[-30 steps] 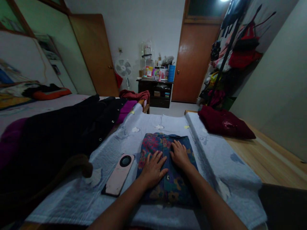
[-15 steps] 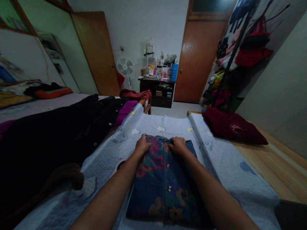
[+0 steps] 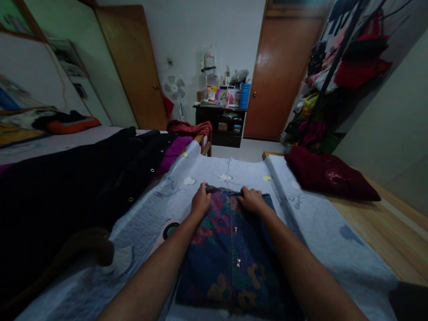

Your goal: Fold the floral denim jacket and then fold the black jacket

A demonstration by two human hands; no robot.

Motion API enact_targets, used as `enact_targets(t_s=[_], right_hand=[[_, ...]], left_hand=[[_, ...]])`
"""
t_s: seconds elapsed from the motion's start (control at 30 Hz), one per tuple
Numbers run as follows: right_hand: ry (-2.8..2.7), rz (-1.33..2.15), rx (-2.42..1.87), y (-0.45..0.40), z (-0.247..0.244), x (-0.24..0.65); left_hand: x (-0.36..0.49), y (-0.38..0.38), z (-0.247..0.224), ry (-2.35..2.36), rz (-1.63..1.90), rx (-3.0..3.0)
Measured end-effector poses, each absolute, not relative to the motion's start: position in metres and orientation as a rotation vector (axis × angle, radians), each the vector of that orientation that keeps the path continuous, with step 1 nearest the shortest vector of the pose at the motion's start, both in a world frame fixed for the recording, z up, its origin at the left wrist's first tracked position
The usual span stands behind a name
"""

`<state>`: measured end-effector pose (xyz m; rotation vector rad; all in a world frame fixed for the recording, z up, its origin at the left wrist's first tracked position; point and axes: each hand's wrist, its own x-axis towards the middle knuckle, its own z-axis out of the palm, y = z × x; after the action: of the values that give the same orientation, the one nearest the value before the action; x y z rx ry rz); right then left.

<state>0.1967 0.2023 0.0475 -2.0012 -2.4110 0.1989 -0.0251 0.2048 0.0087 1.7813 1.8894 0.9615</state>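
Observation:
A folded dark blue denim shirt [image 3: 217,249] with a floral print and metal buttons lies in front of me on a pale blue sheet [image 3: 217,169]. My left hand [image 3: 201,200] grips its far left corner, fingers curled over the edge. At the far edge, right of the button strip, my right hand [image 3: 253,199] is closed on the cloth in the same way. Partly behind my left forearm lies a pink phone [image 3: 167,229] with a dark round camera area.
A black garment [image 3: 83,178] with purple lining covers the left side. To the right, a folded maroon garment [image 3: 329,174] rests on a wooden board [image 3: 401,236]. Beyond stand a fan [image 3: 174,89], a dark cabinet [image 3: 219,138] and a closed door [image 3: 277,76]. Clothes hang at right.
Both hands still hold the shirt's far edge, the right one with its fingers drawn slightly more over it. More of the phone shows beside my left forearm. The view has shifted slightly.

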Motion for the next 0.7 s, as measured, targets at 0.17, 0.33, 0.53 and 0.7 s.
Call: enact_targets(t_s=[0.17, 0.33, 0.53, 0.7], right_hand=[[-2.525, 0.229, -2.029, 0.211, 0.059, 0.197], [-2.539, 0.219, -1.967, 0.217, 0.070, 0.202], [-2.458, 0.260, -2.038, 0.222, 0.068, 0.230], [-2.338, 0.463, -2.084, 0.236, 0.070, 0.275]], left_hand=[[-0.005, 0.186, 0.026, 2.202, 0.807, 2.027], [0.034, 0.144, 0.032, 1.739, 0.690, 2.407], [0.046, 0.120, -0.001, 1.484, 0.448, 2.537], [0.044, 0.121, -0.008, 1.525, 0.465, 2.526]])
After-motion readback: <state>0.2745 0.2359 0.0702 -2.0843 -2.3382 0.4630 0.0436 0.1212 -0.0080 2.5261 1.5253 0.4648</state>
